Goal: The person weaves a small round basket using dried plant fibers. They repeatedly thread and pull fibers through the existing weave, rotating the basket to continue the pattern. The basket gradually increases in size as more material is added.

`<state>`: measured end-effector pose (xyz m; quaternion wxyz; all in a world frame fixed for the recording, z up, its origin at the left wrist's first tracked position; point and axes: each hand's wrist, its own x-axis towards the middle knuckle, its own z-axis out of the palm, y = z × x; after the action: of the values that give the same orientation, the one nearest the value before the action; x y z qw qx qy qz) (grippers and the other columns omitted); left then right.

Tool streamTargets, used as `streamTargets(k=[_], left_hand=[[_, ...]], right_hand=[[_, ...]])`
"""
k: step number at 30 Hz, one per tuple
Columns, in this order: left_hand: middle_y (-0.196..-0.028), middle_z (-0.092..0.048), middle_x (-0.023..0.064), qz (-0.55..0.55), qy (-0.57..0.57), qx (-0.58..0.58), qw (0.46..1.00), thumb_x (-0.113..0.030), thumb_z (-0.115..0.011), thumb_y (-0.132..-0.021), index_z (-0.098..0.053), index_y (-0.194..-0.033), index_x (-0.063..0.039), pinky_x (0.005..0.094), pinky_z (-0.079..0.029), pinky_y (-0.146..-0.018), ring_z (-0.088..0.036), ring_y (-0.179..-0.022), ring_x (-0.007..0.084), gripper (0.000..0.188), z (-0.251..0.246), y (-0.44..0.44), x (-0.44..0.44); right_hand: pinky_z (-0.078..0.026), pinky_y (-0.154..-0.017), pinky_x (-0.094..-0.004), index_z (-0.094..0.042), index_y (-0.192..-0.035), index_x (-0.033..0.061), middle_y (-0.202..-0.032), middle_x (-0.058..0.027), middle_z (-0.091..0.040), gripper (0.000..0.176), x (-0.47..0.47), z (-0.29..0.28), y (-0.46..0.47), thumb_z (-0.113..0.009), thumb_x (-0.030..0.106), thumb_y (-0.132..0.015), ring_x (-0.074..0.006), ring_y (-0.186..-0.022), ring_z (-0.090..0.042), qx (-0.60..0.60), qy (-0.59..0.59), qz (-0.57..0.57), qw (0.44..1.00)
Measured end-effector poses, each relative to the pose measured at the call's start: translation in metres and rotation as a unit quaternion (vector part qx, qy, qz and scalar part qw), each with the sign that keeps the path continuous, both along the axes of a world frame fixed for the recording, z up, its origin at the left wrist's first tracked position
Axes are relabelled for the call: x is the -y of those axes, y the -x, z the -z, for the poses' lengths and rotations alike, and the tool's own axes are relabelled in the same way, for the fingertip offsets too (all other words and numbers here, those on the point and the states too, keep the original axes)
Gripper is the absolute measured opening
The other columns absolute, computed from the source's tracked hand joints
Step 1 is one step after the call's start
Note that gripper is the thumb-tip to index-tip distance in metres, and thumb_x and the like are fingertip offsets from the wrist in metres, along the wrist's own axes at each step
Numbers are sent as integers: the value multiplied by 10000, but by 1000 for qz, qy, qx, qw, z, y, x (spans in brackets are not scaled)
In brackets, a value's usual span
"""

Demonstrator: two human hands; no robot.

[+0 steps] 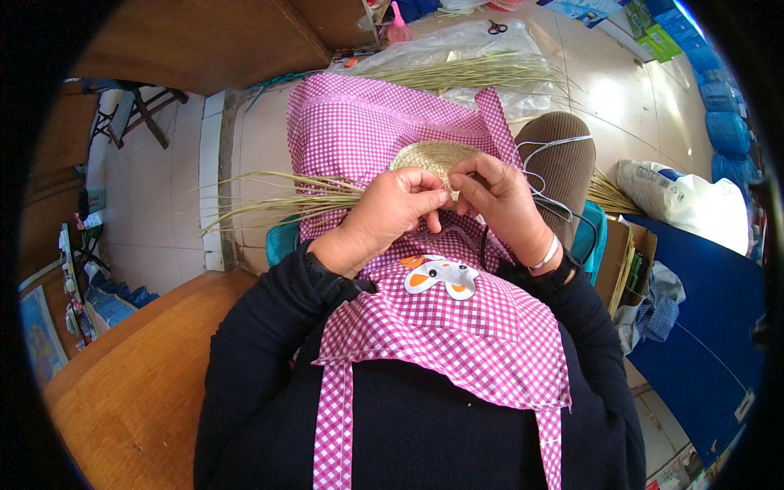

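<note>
A round woven straw piece (432, 153) rests on my lap over a pink checked apron (367, 128). My left hand (404, 199) is closed on a bundle of grass stalks (324, 201), whose loose ends fan out to the left. Close beside it, at the near edge of the woven piece, my right hand (496, 193) pinches the straw with thumb and forefinger. The fingertips of both hands almost meet there; what exactly lies between them is too small to tell. A thin white cord (544, 184) runs from near my right hand over my brown trouser knee.
Beyond my knees, more grass stalks (484, 70) lie on clear plastic sheeting on the tiled floor, with scissors (497, 27) and a pink bottle (399, 27). A wooden surface (153, 380) is at the left. At right are a white bag (686, 202), a cardboard box (614, 251) and a blue board (704, 288).
</note>
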<state>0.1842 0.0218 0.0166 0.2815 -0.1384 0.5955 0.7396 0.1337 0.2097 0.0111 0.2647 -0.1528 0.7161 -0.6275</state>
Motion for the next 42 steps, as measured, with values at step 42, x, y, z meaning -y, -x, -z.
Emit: streamTargets(k=[42], left_hand=[[-781,-619,34,-86,-95,73,989,-94,-563,-985,-605,-1087,-11,171,-386,-475,-569,-608,78,137,9,-2,3]], right_hand=[[-339,-411,-220,-623,-967,2,-595,27,-526,285,0,-5,-2,-604,285,-994,-46,-467,-455,82,-87,-38,992]])
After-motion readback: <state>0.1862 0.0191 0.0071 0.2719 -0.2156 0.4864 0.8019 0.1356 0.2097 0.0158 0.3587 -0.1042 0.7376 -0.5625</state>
